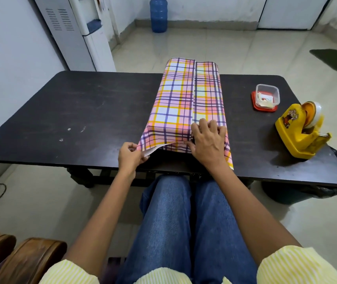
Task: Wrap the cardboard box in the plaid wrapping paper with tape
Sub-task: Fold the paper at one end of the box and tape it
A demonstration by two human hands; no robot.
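Head view showed the paper drawn round the box, which lay lengthwise on the table, its near end close to the person; the box itself was wholly covered and not seen. A seam ran along the top; whether it was taped could not be told. The left hand pinched the loose left corner of the near end flap, white underside showing; the right hand clamped the near top edge, bent fingers on top and thumb on the end face, holding the paper down. A right side flap stood out beside the right wrist, not yet folded. Step in hand, as judged: closing the near end. To do it well, the right hand should hold firm so the wrap does not slide along the box; the left flap should be drawn taut and creased sharply against the box corner before being laid flat; the right flap should be matched to it, so the remaining point folds square. A slack pull would likely leave a puffed corner; a hard one might tear the paper at the edge. The dispenser stood well apart on the right, beyond a tub; one hand must be freed for tape while the other pins the fold. The far end looked open.
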